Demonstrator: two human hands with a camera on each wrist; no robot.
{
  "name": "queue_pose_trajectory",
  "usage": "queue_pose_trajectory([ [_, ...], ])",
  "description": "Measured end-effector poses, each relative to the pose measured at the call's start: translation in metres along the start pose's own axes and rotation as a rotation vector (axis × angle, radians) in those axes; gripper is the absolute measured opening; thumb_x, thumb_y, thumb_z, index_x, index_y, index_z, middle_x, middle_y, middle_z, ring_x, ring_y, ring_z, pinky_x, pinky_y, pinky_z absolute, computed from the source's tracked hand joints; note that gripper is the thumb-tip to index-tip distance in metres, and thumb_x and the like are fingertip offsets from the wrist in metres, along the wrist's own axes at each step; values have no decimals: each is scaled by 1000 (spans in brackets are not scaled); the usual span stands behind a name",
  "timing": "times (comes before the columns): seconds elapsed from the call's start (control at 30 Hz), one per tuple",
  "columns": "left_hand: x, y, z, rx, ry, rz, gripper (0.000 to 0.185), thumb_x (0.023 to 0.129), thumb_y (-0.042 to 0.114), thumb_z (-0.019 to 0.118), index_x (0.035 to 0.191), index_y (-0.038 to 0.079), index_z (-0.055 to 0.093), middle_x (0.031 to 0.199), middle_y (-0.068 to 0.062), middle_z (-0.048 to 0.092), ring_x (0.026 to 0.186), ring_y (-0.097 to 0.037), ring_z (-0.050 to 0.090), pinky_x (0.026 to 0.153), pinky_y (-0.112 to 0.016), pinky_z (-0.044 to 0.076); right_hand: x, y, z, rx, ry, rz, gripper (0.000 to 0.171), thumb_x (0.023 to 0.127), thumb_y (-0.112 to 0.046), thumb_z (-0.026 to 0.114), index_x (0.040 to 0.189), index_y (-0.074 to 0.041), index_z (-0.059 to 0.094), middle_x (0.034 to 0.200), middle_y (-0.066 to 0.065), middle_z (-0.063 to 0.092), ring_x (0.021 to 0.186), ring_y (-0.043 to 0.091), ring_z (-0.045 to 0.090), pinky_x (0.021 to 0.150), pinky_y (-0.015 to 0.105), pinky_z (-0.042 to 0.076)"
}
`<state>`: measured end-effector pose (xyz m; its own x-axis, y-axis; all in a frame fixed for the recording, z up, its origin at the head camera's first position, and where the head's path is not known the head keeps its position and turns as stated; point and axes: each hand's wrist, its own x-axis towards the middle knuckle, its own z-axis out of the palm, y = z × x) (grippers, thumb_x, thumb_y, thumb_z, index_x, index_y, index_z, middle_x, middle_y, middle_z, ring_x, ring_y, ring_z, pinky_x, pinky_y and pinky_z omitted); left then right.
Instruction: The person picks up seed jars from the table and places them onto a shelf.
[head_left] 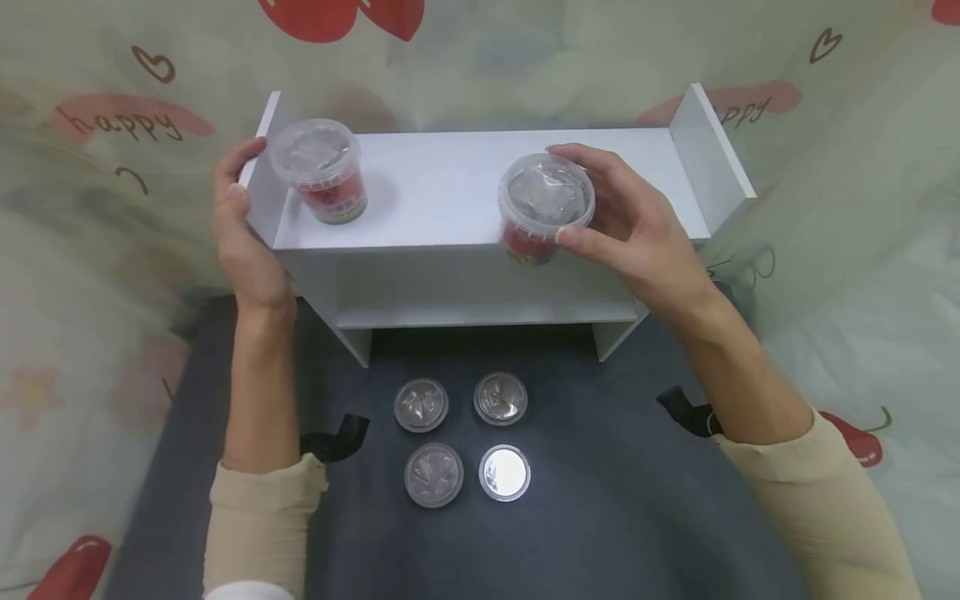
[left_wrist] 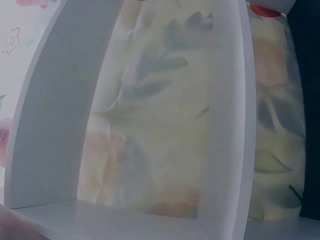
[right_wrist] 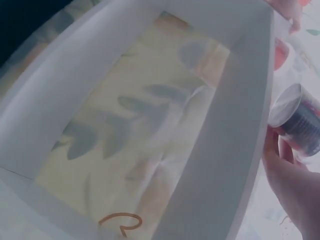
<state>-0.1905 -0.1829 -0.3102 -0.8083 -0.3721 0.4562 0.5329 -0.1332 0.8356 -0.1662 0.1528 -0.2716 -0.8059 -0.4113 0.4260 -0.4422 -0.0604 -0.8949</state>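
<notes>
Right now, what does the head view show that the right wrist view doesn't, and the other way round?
Only the head view shows the left hand gripping the shelf's left end, a second cup on the top board, and four lidded cups on the dark mat. Only the right wrist view shows the held cup's underside. Both show the white shelf and the right hand holding a cup.

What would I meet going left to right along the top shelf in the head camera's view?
Left hand → left cup → bare shelf → right cup → right hand.
</notes>
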Motion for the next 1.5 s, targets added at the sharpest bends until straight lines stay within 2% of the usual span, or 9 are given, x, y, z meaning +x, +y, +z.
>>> queue_pose_trajectory([
  [0.2, 0, 0, 2, -26, 5, -12, 50, 90, 16, 26, 125, 10, 60, 129, -12, 54, 120, -25, 50, 97, -30, 39, 16, 3, 0, 70, 19, 41, 60, 88, 10, 64, 144, -4, 47, 139, 14, 51, 123, 31, 52, 101, 30, 44],
  [0.47, 0, 1, 2, -31, 1, -16, 50, 89, 17, 25, 125, 11, 60, 127, -13, 55, 117, -25, 51, 94, -32, 39, 30, 2, 2, 87, 41, 95, 63, 89, -1, 69, 147, -4, 46, 146, 14, 46, 131, 28, 50, 111, 33, 35],
  [0.77, -1, 4, 1, -32, 19, -16, 50, 89, 15, 26, 124, 10, 61, 125, -13, 55, 113, -24, 52, 92, -32, 39, 45, 3, 10, 62, 50, 99, 60, 89, 5, 67, 145, -2, 48, 143, 16, 51, 129, 25, 52, 110, 32, 37],
  [1.0, -1, 3, 0, -29, 10, -16, 49, 90, 17, 26, 123, 11, 62, 125, -13, 56, 113, -24, 53, 91, -32, 40, 55, 7, 13, -37, 71, 124, 59, 91, 0, 68, 146, -5, 48, 143, 13, 54, 130, 21, 53, 109, 29, 37],
  [1.5, -3, 3, -1, 42, -16, -19, 50, 92, 21, 25, 127, 15, 59, 130, -10, 54, 121, -24, 49, 96, -33, 36, 64, 14, 17, -53, 36, 167, 61, 94, -2, 64, 150, -5, 41, 149, 11, 47, 135, 19, 48, 111, 26, 34],
])
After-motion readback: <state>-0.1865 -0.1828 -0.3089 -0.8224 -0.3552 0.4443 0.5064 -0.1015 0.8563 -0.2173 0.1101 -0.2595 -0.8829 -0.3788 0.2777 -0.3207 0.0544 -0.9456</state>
